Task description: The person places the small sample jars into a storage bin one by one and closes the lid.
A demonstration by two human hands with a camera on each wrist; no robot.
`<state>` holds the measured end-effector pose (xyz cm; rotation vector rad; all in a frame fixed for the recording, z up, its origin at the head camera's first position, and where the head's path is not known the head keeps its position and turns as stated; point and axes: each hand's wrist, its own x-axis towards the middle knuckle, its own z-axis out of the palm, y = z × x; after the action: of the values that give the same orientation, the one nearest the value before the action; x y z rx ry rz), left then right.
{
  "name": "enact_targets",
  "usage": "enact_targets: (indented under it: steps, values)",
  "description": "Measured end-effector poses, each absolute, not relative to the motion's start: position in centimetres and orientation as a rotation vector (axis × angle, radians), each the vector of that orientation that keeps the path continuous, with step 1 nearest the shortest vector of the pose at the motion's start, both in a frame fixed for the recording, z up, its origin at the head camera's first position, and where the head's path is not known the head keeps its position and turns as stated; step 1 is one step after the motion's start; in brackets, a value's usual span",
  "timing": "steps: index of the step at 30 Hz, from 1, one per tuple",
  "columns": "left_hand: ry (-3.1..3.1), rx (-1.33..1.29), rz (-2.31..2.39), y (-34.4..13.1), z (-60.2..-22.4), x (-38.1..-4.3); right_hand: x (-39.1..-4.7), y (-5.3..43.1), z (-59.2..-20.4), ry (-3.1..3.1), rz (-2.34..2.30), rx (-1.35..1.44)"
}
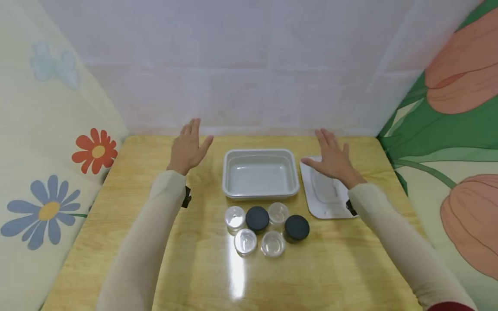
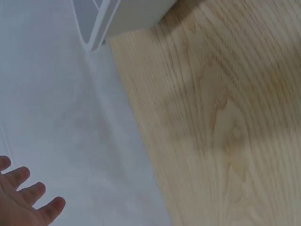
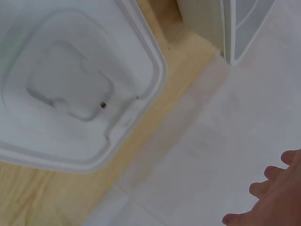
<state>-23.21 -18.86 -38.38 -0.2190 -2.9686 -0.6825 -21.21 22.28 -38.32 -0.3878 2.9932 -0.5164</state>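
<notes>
My left hand is held up left of a white rectangular tub, fingers straight and thumb spread, holding nothing. On the other side, my right hand hovers with spread fingers over a white lid that lies flat on the table. The tub stands uncovered, with nothing inside it. In front of it stand several small round jars: clear-topped ones such as the jar at the left, and two with black lids, one in the middle and one at the right.
The wooden table reaches back to a white cloth hanging behind it. Floral-patterned panels flank it, one with a red flower at the left, one with large pink tulips at the right.
</notes>
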Motion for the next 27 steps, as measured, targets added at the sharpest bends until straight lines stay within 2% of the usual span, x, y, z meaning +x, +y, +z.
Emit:
enact_targets:
  steps: [6,20,27]
  values:
    - [-2.863,-0.098,-1.29,-18.2,-40.1,-22.1,-18.0,22.2,-40.1,2.951,-0.677,-0.487]
    - [-2.704,0.113,-1.854,-16.4,-42.0,-20.5,-12.1,21.4,-43.6,2.886,-1.004,-0.658]
    - [-2.446,0.35,-2.289,-15.5,-42.8,-20.0,-9.8,20.7,-45.1,2.906,-1.108,-0.742]
